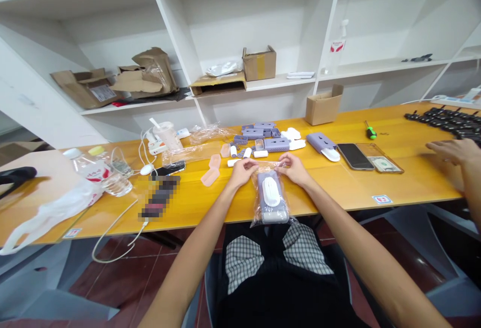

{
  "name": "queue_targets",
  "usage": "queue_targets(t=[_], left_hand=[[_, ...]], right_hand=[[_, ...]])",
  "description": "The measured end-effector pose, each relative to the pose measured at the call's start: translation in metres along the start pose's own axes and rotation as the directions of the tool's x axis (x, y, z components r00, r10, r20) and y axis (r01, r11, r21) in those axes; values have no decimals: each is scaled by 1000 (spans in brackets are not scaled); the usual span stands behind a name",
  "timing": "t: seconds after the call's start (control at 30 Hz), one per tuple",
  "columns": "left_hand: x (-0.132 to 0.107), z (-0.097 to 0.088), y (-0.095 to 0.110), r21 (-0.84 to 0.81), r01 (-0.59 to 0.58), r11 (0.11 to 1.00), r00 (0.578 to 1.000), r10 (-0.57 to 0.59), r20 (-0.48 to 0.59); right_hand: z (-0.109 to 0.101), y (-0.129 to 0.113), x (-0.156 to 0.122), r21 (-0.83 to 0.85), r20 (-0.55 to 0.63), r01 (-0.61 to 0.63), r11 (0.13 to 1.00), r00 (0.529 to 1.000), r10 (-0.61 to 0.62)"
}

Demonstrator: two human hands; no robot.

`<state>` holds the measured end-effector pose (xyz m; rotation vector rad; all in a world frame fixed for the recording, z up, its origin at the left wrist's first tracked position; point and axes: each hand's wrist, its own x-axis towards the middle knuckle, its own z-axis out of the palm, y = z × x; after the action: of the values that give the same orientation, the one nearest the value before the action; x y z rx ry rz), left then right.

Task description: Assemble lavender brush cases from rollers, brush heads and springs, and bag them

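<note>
A clear plastic bag (254, 203) lies at the table's front edge, straight ahead of me. Inside it is a purple-grey case (265, 183) with a white oval piece (271, 191) on top. My left hand (243, 172) pinches the upper left corner of the bag's mouth. At the upper right corner, my right hand (293, 168) has its fingers closed on the bag too. Just beyond my hands are white cylinders (260, 153), purple-grey cases (277, 144) and pale pink trays (214, 161).
Another purple-grey case (321, 142), a phone (355, 156) and a green-black screwdriver (370, 130) lie to the right. Another person's hand (456, 151) is at far right, near black parts (447, 121). Bottles (108, 173) and a white cable (108, 260) are left. Shelves hold cardboard boxes (260, 64).
</note>
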<state>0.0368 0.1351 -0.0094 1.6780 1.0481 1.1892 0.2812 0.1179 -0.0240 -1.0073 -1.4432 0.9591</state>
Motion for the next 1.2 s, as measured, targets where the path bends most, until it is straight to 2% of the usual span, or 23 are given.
queue_targets(t=[0.23, 0.43, 0.6, 0.8, 0.87, 0.93, 1.03, 1.1, 1.2], left_hand=[[0, -12, -4, -63, 54, 997, 998, -55, -6], [3, -15, -4, -102, 80, 992, 997, -77, 31], [0, -20, 0, -122, 85, 989, 985, -65, 157], [-2, -23, 8, -174, 122, 977, 977, -88, 193], [-2, -21, 9, -127, 103, 987, 981, -79, 180], [-3, -18, 9, -5, 37, 999, 983, -36, 179], [-5, -15, 8, 129, -30, 991, 973, -1, 232], [-6, -15, 7, 155, -46, 987, 970, 6, 245], [-7, -14, 7, 216, -97, 972, 977, 51, 207]], right_hand=[[-9, -5, 0, -65, 111, -51, 997, 992, 58], [-12, 5, 3, -109, 20, -33, 994, 999, 35], [-12, 7, 4, -173, -41, 14, 985, 999, -22], [-12, 3, 0, -230, -27, 100, 968, 994, -109], [-12, 0, -2, -234, -1, 137, 962, 990, -141], [-12, -4, -4, -232, 24, 174, 957, 985, -173], [-11, -9, -6, -226, 59, 219, 949, 976, -211], [-10, -11, -8, -204, 100, 231, 951, 972, -214], [-9, -11, -8, -188, 126, 193, 963, 977, -172]])
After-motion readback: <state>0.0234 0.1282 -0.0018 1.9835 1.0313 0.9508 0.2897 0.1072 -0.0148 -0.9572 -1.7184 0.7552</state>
